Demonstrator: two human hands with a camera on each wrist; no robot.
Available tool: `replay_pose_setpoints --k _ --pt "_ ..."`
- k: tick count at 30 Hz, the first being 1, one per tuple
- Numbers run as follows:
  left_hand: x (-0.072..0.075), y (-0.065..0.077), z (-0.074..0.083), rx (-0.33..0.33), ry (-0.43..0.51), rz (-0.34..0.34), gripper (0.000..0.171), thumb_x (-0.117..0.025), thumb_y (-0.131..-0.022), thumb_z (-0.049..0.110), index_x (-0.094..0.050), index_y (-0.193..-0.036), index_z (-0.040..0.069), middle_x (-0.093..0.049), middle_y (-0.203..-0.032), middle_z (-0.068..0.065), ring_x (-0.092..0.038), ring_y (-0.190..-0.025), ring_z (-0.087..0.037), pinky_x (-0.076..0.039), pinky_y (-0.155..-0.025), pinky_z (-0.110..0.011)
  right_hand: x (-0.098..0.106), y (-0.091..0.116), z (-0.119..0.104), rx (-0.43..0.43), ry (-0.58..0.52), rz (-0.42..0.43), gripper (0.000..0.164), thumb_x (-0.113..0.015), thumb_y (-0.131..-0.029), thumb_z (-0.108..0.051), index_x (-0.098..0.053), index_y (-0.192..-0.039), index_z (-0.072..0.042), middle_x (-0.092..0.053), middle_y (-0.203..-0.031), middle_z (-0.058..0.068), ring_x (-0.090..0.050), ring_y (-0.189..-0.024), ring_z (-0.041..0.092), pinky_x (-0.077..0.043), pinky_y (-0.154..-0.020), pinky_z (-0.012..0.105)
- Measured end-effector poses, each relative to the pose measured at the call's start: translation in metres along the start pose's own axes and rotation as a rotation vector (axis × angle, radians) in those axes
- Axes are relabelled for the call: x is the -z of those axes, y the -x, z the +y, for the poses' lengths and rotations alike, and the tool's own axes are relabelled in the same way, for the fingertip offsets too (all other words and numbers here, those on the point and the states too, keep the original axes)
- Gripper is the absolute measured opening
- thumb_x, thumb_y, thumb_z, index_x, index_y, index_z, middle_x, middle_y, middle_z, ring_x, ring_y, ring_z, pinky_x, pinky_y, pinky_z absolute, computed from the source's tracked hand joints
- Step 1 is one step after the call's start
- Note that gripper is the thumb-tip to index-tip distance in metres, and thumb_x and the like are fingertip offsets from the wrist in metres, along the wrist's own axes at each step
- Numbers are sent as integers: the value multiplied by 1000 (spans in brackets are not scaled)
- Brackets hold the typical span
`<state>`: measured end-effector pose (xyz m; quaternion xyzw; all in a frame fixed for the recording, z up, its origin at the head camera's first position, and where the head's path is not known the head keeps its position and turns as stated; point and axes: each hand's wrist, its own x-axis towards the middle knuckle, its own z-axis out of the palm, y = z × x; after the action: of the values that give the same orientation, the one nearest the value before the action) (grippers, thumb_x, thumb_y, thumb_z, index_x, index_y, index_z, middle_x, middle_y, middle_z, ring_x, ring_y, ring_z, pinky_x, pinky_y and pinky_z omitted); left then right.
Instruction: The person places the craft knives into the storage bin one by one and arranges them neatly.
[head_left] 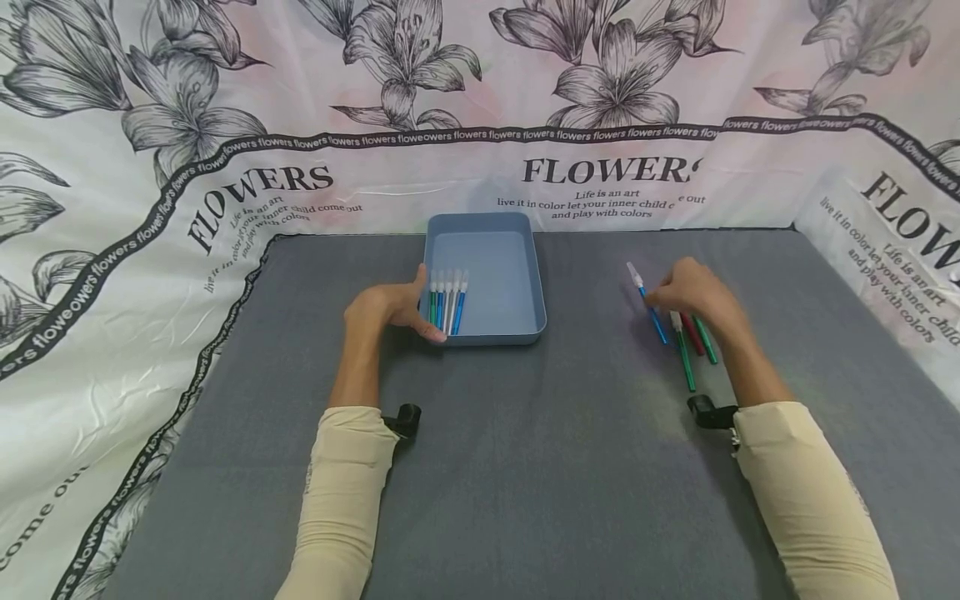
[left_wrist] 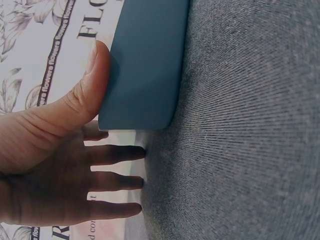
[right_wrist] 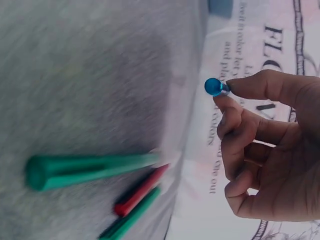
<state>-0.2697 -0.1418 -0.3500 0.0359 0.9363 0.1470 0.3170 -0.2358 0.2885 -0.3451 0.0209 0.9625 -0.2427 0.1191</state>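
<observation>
In the head view a blue-grey tray (head_left: pixel 487 340) holds a row of several slim craft knives (head_left: pixel 448 304) with clear caps, in green, blue and silver, along its left side. My left hand (head_left: pixel 390 307) rests at the tray's near left corner. Its thumb (left_wrist: pixel 92 75) lies against the tray wall (left_wrist: pixel 145 75), with the other fingers straight beyond the corner. My right hand (head_left: pixel 693 292) pinches a blue craft knife (head_left: pixel 656 323) between thumb and fingertips. That knife appears end-on in the right wrist view, its cap away from me.
Near the right hand lie two green craft knives (head_left: pixel 685 362) and a red one (head_left: pixel 692 335) on the grey cloth (head_left: pixel 525 467). A flower-printed sheet (head_left: pixel 450 183) rises behind the table and along both sides.
</observation>
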Motion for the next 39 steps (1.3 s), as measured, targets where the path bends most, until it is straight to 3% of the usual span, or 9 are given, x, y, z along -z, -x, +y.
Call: replay_pose_setpoints --k 2,5,12,13,15,21,28,31,39 --pt "0 0 0 3 0 0 138 -84 -82 59 23 -165 31 6 -178 -15 -8 -164 -43 -21 -127 -66 1 1 -6 17 -3 13 36 -68 -95 -26 -78 -80 5 -74 -75 18 -45 -59 18 -37 -56 36" --pt "0 1 1 -2 1 -1 138 -84 -83 59 23 -165 30 6 -178 -15 -8 -164 -42 -20 -128 -65 2 4 -16 44 -12 36 37 -69 -94 -28 -81 -93 7 -78 -95 24 -58 -76 25 -44 -64 38" --pt "-1 2 1 -9 9 2 137 -83 -83 59 23 -165 30 5 -178 -15 -9 -164 -42 -21 -127 -66 -1 9 -44 74 -108 35 35 -70 -94 -30 -82 -93 3 -76 -99 18 -55 -90 28 -45 -77 44" --pt "-1 2 2 -7 10 4 138 -84 -82 59 22 -165 30 5 -178 -15 -9 -164 -42 -22 -127 -66 -2 9 -48 81 -130 29 34 -70 -94 -29 -82 -95 3 -76 -106 19 -56 -99 29 -47 -83 47" --pt "-1 2 2 -3 3 5 137 -84 -83 59 22 -165 30 5 -178 -15 -10 -164 -42 -22 -127 -66 -5 9 -56 85 -182 23 31 -71 -94 -27 -81 -88 2 -74 -105 17 -56 -103 30 -47 -89 49" --pt "-1 3 3 4 -15 -1 137 -83 -84 59 23 -165 28 6 -178 -16 -10 -164 -43 -21 -127 -66 -18 0 -85 95 -253 8 33 -69 -94 -25 -71 -65 -11 -68 -93 7 -51 -97 24 -43 -86 41" --pt "1 3 3 2 -24 -3 136 -82 -84 58 23 -165 28 6 -178 -16 -9 -164 -43 -20 -128 -66 -41 -18 -115 133 -295 -29 46 -66 -94 -23 -57 -50 -16 -56 -57 -5 -40 -58 13 -38 -69 34" --pt "0 3 2 6 -22 -1 136 -82 -84 59 23 -165 28 6 -178 -16 -9 -164 -43 -20 -127 -66 -50 -27 -128 132 -319 -53 44 -66 -93 -22 -60 -50 -16 -56 -52 -5 -40 -50 10 -38 -62 31" --pt "0 1 2 1 -30 -7 136 -81 -84 61 24 -165 29 6 -178 -16 -10 -164 -42 -21 -127 -65 -73 -41 -158 75 -352 -65 32 -68 -91 -19 -60 -60 -10 -57 -56 -2 -45 -51 10 -44 -58 30"
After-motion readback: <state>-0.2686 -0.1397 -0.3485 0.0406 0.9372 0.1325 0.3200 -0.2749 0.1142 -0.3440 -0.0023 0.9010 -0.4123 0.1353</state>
